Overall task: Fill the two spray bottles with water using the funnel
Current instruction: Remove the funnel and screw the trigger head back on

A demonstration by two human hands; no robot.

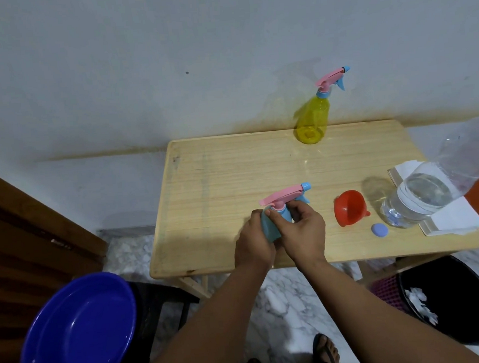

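Observation:
A blue spray bottle (268,227) with a pink trigger head (283,196) stands near the front of the wooden table (218,177). My left hand (252,244) grips its body. My right hand (301,235) pinches the blue collar under the head. A yellow spray bottle (312,119) with its pink head on stands at the table's back edge. A red funnel (348,207) lies on its side right of my hands. A clear water bottle (415,197), uncapped and part full, stands at the right, with its blue cap (379,229) lying beside it.
White paper sheets (456,217) lie under the water bottle at the right edge. A blue basin (79,334) sits on a dark stool at the lower left. A black bin (450,299) stands on the marble floor at the lower right. A wall runs behind the table.

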